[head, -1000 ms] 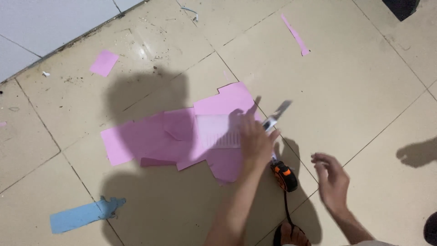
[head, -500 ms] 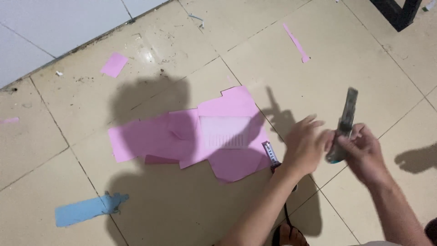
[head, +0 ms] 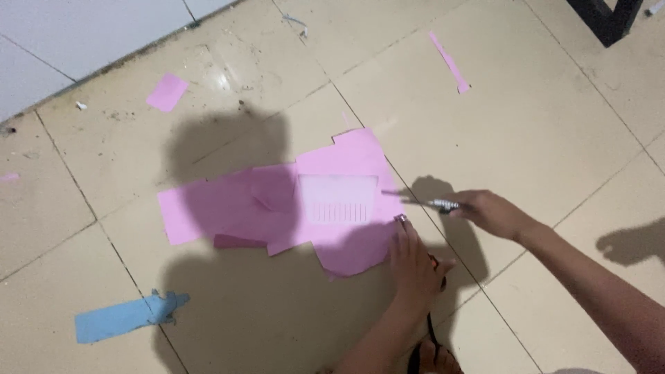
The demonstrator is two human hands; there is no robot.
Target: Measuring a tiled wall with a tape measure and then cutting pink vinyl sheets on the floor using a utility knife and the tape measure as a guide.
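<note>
Several overlapping pink paper sheets [head: 235, 208] lie flat on the tiled floor, with a paler lined rectangle [head: 336, 199] on top of them. My left hand [head: 414, 266] presses down on the lower right edge of the pink paper. My right hand [head: 492, 213] grips a slim metal cutter [head: 433, 203], held low and level. Its tip points left and reaches the paper's right edge beside the pale rectangle.
A blue paper scrap [head: 125, 317] lies at the lower left. A small pink scrap [head: 167, 92] sits near the white wall [head: 69, 34], and a pink strip [head: 450, 64] lies at the upper right. A dark furniture leg [head: 609, 17] stands in the top right corner. My sandalled foot [head: 429, 357] shows at the bottom.
Both hands held the cutter up off the floor half a second ago. Now my left hand is back on the paper and my right hand has lowered the cutter to the paper's edge.
</note>
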